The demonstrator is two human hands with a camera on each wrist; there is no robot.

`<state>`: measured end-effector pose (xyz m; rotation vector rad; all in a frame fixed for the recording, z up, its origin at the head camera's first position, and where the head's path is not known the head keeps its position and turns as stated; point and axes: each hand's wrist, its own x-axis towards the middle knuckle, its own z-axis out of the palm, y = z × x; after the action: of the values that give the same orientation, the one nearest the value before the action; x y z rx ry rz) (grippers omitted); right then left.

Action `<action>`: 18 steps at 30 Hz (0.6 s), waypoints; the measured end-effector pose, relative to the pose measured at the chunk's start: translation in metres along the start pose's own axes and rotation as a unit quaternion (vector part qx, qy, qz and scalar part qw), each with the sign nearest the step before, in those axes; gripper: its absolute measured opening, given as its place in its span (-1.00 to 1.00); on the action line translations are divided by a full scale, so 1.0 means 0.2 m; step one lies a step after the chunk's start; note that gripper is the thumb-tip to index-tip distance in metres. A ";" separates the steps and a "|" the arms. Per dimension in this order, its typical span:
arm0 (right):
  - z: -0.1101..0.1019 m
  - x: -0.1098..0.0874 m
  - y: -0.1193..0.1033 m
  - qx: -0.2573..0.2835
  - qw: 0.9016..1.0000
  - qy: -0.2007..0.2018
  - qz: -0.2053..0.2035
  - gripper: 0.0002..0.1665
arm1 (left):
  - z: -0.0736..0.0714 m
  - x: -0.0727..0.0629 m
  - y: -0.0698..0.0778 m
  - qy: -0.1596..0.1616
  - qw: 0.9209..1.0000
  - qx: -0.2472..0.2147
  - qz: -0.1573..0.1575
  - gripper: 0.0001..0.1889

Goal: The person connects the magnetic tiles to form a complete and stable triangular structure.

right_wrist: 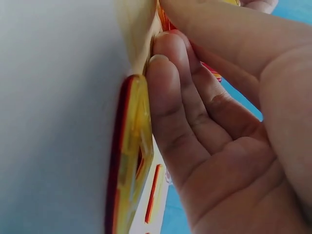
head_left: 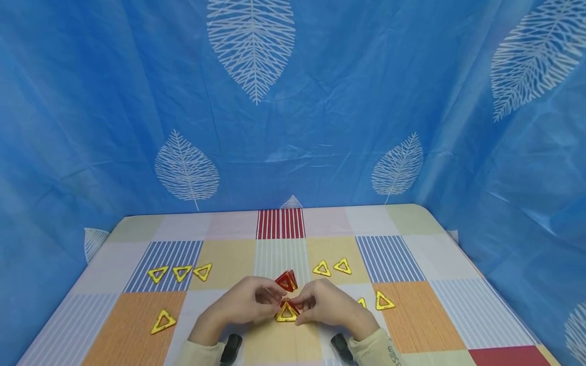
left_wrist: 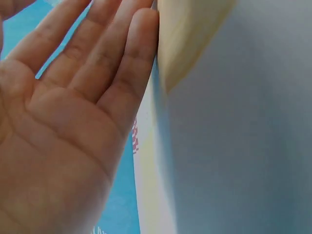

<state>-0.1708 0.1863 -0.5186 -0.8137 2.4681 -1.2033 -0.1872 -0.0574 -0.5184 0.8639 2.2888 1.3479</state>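
Observation:
My two hands meet over a small pyramid of triangular magnetic tiles near the table's front middle. Its front tile (head_left: 286,319) is yellow, and red shows on the sides behind. The left hand (head_left: 249,305) pinches the pyramid's left side between thumb and fingers; in the left wrist view its other fingers (left_wrist: 124,80) extend along the tabletop. From the right, the right hand (head_left: 329,303) pinches the opposite side. Just beyond the fingertips stands a second, red pyramid (head_left: 285,278). The fingers hide parts of the nearer pyramid, and neither wrist view shows it whole.
Several yellow triangular tiles lie at left, one tile (head_left: 163,328) nearer me. More lie at right, including a tile (head_left: 385,307) beside one partly hidden by my right hand. A tile (right_wrist: 127,170) lies close to that hand's fingers. Blue curtain (head_left: 293,127) surrounds the patterned table (head_left: 229,223).

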 end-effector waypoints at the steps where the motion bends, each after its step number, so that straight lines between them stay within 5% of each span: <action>1: 0.00 0.00 0.00 -0.005 1.000 0.001 -0.001 -0.62 | 0.00 0.00 0.00 -0.004 1.000 0.000 -0.001 -0.71; 11: -0.07 -0.02 0.03 -0.030 0.998 0.047 -0.006 -0.78 | 0.01 0.01 0.00 -0.022 0.999 0.038 0.014 -0.67; 18: -0.19 -0.08 0.11 -0.062 0.981 0.178 0.055 -0.79 | 0.02 0.00 0.02 -0.021 0.999 0.029 -0.008 -0.69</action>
<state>-0.1831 0.2311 -0.5127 -0.5153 2.8554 -1.2585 -0.1840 -0.0526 -0.5172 0.8808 2.3080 1.2506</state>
